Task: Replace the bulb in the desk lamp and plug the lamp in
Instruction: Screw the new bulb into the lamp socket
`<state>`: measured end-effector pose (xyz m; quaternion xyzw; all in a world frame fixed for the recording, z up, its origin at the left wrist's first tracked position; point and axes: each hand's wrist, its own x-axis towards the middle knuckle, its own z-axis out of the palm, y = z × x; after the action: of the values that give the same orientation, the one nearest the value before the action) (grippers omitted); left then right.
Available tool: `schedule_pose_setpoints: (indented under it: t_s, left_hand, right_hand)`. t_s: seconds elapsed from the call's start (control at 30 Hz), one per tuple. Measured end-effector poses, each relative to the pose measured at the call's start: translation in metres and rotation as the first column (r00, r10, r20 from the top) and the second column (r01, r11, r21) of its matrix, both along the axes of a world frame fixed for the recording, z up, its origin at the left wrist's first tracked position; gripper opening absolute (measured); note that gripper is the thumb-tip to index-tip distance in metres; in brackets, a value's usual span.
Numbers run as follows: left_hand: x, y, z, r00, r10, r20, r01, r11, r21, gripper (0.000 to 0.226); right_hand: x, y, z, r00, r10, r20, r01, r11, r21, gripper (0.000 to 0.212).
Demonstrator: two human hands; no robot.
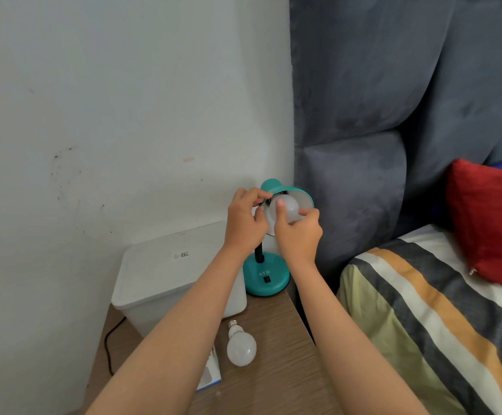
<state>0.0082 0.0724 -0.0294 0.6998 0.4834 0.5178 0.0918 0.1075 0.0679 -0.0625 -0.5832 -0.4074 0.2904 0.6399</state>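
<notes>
- Nearest us, a small blue-and-white carton lies on the wooden counter, half hidden under our left forearm; it looks like a bulb's packaging, set aside out of the way.
- Just beside it rests 1 loose bulb, on its side with the screw base pointing away from us. We cannot tell whether it is the old or the new one.
- Farther back, the teal desk lamp stands at the counter's rear corner, next to a white lidded box.
- Our left hand pinches the rim of the lamp shade, we judge to steady it against twisting.
- Our right hand has thumb and fingers closed around the bulb in the shade, gripping the globe to turn it in the socket.
- A black cord trails off the counter's left side; no plug or outlet shows, so plugging in seems not yet done.
</notes>
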Motion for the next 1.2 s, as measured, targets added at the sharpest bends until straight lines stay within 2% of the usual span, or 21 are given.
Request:
schedule_pose_setpoints:
  t_s: [0.13,0.17,0.23,0.3,0.5,0.63,0.73,0.93,1.1,1.2]
  left_hand:
    - [-0.002,-0.001,-0.001,1.000,0.002,0.011,-0.002,1.000,0.001,0.037]
    - [-0.002,-0.001,-0.001,1.000,0.002,0.012,-0.002,1.000,0.000,0.039]
    - [0.000,-0.001,-0.001,1.000,0.005,0.014,-0.005,1.000,0.001,0.039]
    - [0.000,0.000,-0.001,1.000,0.009,0.015,-0.009,1.000,0.001,0.039]
    - [-0.002,0.000,-0.001,1.000,0.003,0.011,-0.004,1.000,0.010,0.037]
    - [-0.001,0.000,-0.002,1.000,0.002,0.014,-0.003,1.000,0.006,0.036]
    - [-0.002,0.002,-0.001,1.000,0.008,0.004,-0.008,1.000,0.004,0.035]
    - [-0.003,0.005,-0.002,0.999,-0.003,-0.032,0.004,1.000,0.005,0.033]
    - [0.000,0.012,-0.006,0.998,-0.026,-0.050,0.027,1.000,0.011,0.041]
    - [-0.001,0.012,-0.007,0.999,-0.010,-0.046,0.012,0.999,0.037,0.042]
  right_hand:
    - [0.002,-0.006,-0.004,0.980,0.057,0.191,-0.053,0.998,-0.026,0.072]
    - [0.004,-0.006,-0.007,0.968,0.072,0.241,-0.073,0.997,-0.004,0.073]
    - [0.005,-0.005,-0.011,0.948,0.080,0.307,-0.098,0.994,0.045,0.061]
    - [0.004,-0.004,-0.014,0.951,0.065,0.302,-0.091,0.993,0.074,0.051]
    - [0.000,-0.006,-0.013,0.982,0.002,0.187,-0.022,0.994,0.103,0.044]
    - [0.002,-0.007,-0.009,0.976,-0.051,0.210,0.011,0.982,0.188,0.036]
    - [0.006,-0.005,-0.006,0.954,-0.079,0.289,0.026,0.983,0.183,0.031]
    - [0.015,-0.005,-0.009,0.925,0.015,0.381,-0.095,0.977,0.192,0.049]
    - [0.018,-0.001,-0.007,0.910,0.018,0.414,-0.097,0.981,0.170,0.050]
    - [0.016,-0.001,-0.008,0.885,-0.002,0.465,-0.108,0.972,0.210,0.050]
